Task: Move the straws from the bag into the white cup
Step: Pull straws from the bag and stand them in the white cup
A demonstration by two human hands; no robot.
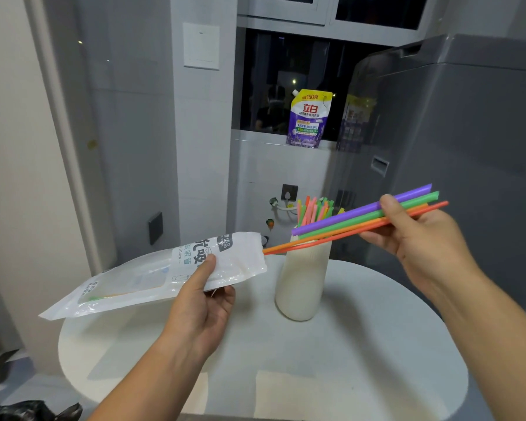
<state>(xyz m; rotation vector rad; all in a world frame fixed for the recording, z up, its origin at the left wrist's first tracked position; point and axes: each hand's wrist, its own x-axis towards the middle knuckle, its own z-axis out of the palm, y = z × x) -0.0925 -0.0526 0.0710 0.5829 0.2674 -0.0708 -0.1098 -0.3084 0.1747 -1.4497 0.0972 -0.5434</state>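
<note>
My left hand (202, 294) grips a clear and white plastic straw bag (152, 276) near its open end, holding it level above the table. My right hand (419, 235) pinches a bunch of straws (346, 221), purple, green, orange and red, slanting up to the right. The purple and green ones are out of the bag; the tips of the orange and red ones sit right at the bag's mouth. A tall white cup (301, 281) stands on the table behind them with several coloured straws (313, 209) upright in it. A green and an orange straw lie in the bag.
The cup stands on a round white table (362, 344). A grey appliance (468, 147) rises close on the right. On the window sill behind stands a purple and yellow detergent pouch (308, 120). A dark bag (31, 411) lies on the floor at lower left.
</note>
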